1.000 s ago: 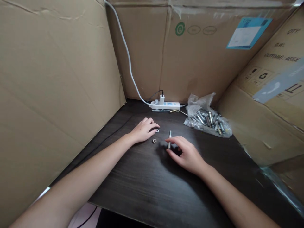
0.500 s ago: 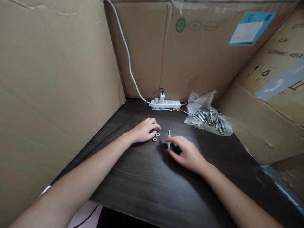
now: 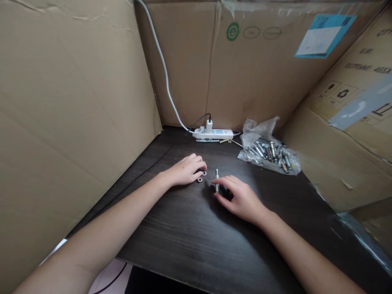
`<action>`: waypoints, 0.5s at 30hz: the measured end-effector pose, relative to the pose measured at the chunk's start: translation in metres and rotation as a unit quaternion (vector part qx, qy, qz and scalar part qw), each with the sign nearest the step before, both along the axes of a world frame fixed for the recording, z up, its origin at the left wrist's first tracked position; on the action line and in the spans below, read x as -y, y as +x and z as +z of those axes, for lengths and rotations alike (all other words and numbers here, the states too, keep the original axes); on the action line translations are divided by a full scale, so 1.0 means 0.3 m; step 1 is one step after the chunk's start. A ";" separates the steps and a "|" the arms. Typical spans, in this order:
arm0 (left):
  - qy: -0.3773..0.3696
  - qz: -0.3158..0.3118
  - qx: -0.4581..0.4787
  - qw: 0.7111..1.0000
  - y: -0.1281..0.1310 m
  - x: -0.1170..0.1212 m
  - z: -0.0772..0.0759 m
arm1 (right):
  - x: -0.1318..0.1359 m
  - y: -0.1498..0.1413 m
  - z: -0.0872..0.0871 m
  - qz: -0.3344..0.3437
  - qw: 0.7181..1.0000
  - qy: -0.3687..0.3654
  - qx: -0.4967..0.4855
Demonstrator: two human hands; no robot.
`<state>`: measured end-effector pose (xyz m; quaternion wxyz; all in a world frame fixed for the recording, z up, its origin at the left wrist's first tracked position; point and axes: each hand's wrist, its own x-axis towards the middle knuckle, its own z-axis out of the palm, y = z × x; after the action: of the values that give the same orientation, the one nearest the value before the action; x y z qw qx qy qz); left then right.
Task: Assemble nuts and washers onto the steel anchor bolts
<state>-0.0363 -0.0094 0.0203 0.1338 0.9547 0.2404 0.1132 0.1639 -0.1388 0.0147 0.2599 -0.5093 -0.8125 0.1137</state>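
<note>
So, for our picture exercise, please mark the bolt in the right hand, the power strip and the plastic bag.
Bolt (image 3: 217,187): head view, on its shaft, towards the near end.
Power strip (image 3: 215,135): head view, middle of its white body.
Plastic bag (image 3: 257,130): head view, on its crumpled upper part.

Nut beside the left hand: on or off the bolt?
Off: the nut lies on the dark table beside the left hand, with a visible gap to the bolt held in the right hand.

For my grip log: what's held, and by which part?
The right hand holds a metal bolt by its thicker section; whether the left hand grips the washer cannot be told.
</note>
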 end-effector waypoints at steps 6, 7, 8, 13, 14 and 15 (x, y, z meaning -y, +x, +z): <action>0.024 -0.018 -0.011 0.999 0.001 -0.006 -0.002 | 0.001 0.001 -0.002 0.004 1.000 -0.002 0.007; 0.027 -0.022 -0.013 0.999 0.001 -0.007 -0.004 | 0.001 0.000 -0.002 0.004 1.000 -0.002 0.007; 0.028 -0.025 -0.015 0.999 0.001 -0.007 -0.005 | 0.001 0.000 -0.002 0.005 1.000 -0.002 0.008; 0.025 -0.021 -0.022 0.999 0.003 0.000 -0.007 | 0.000 -0.002 -0.004 0.009 1.000 0.001 0.011; 0.024 -0.018 -0.019 0.999 0.003 0.003 -0.007 | 0.001 -0.002 -0.005 0.011 1.000 0.001 0.012; 0.022 -0.016 -0.014 1.000 0.004 0.005 -0.006 | 0.001 -0.003 -0.005 0.012 1.000 0.001 0.013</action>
<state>-0.0350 -0.0108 0.0184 0.1112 0.9626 0.2249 0.1026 0.1631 -0.1391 0.0133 0.2482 -0.5008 -0.8219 0.1096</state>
